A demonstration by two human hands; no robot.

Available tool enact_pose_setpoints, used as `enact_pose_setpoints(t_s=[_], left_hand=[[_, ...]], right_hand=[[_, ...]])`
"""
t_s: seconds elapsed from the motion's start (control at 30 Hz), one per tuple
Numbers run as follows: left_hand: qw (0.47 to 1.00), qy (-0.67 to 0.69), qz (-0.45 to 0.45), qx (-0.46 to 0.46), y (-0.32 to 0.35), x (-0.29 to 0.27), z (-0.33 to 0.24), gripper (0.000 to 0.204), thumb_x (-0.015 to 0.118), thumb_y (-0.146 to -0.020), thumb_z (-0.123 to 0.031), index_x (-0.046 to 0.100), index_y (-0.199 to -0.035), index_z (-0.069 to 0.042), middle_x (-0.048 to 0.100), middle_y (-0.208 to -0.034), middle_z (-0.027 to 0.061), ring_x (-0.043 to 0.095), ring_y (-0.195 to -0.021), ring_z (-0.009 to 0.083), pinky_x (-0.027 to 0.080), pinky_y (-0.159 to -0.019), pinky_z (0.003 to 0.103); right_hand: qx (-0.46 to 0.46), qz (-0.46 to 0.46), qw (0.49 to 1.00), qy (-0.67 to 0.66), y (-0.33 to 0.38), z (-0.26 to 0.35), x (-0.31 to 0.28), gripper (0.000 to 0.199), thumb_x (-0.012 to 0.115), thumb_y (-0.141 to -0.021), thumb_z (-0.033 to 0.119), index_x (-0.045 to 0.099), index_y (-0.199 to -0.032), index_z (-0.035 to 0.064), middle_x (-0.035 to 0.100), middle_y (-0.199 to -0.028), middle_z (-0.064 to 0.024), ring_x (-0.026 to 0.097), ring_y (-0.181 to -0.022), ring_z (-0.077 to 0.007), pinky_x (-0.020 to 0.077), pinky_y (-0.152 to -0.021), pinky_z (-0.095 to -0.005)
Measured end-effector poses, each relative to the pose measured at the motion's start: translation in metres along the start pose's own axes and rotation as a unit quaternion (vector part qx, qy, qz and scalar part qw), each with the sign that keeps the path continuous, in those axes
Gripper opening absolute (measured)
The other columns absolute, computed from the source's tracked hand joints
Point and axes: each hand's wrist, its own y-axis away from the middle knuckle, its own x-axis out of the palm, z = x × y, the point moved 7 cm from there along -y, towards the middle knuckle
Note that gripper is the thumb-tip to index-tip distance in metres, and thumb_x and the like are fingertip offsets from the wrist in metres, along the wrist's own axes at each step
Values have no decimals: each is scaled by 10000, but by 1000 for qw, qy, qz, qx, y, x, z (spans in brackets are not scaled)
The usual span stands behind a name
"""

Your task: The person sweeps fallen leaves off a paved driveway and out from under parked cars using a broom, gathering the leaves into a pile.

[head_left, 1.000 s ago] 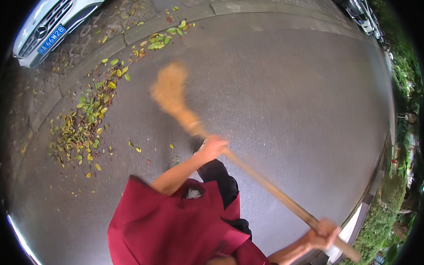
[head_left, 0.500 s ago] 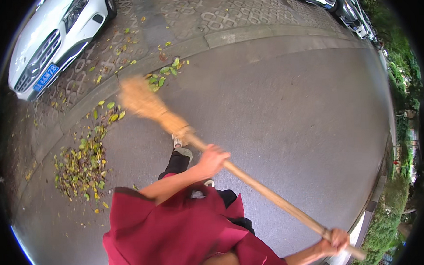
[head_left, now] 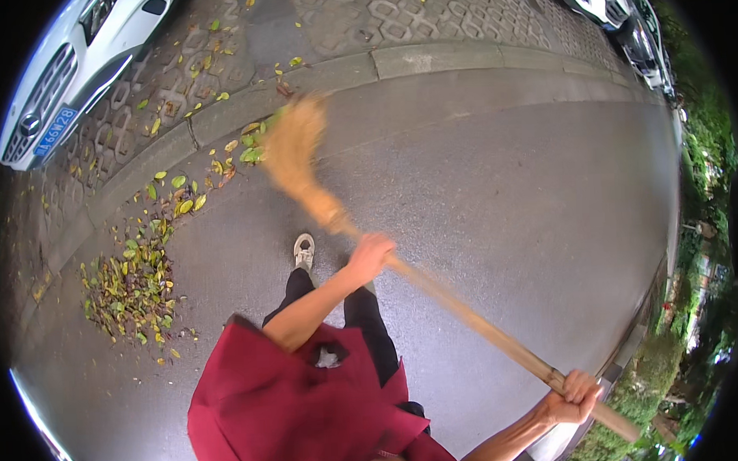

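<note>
Yellow straw (head_left: pixel 295 156) is ahead of my left hand (head_left: pixel 371 257), which is wrapped around the broom (head_left: pixel 469 315). My right hand (head_left: pixel 575 396) is curled around it near the other end. Leaves (head_left: pixel 137 287) lie left of both hands.

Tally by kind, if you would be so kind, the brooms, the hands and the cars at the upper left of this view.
Brooms: 1 (wooden-handled broom)
Hands: 2 (left hand and right hand)
Cars at upper left: 1 (white car)
Total: 4
</note>
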Motion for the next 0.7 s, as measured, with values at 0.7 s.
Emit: enact_pose_setpoints(t_s=[0.7], left_hand=[[983, 58, 101, 142, -98, 61, -208, 125, 652, -724, -110, 570, -817, -127, 536, -721, 41, 542, -793, 249, 391, -713, 395]], right_hand=[[-96, -35, 991, 85, -47, 144, -123, 283, 478, -916, 266, 431, -667, 141, 361, -531, 21, 342, -423, -101, 267, -385, -250]])
